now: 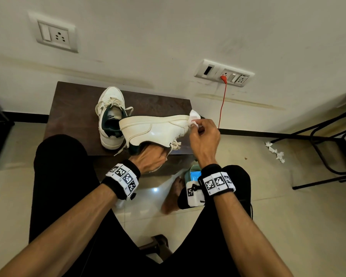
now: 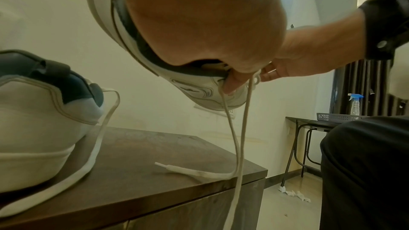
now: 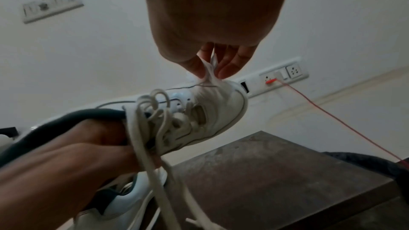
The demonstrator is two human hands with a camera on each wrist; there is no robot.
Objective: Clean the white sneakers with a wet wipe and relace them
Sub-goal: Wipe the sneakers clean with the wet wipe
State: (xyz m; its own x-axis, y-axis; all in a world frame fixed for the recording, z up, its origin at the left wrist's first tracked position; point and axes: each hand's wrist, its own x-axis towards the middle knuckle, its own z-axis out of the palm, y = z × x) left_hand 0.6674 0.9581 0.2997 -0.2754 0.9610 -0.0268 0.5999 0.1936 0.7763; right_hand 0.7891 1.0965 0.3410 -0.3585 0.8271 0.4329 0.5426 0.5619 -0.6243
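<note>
My left hand point(image 1: 149, 156) is pushed into the collar of a white sneaker point(image 1: 154, 130) and holds it on its side above the dark stool point(image 1: 72, 108). Its thumb point(image 2: 232, 83) presses the outside near the eyelets. The sneaker's loose laces point(image 2: 236, 146) hang down onto the stool top. My right hand point(image 1: 203, 134) pinches a white wet wipe point(image 1: 194, 116) between thumb and fingers against the sneaker's toe point(image 3: 221, 97). The second white sneaker point(image 1: 110, 114) stands on the stool behind, its lace point(image 2: 104, 128) trailing loose.
Crumpled used wipes point(image 1: 276, 152) lie on the floor to the right, near a black metal table frame point(image 1: 324, 140). A red cable point(image 1: 222, 104) hangs from the wall socket. A teal wipe pack point(image 1: 194, 174) sits below my right wrist. A spray bottle point(image 2: 355, 102) stands on the side table.
</note>
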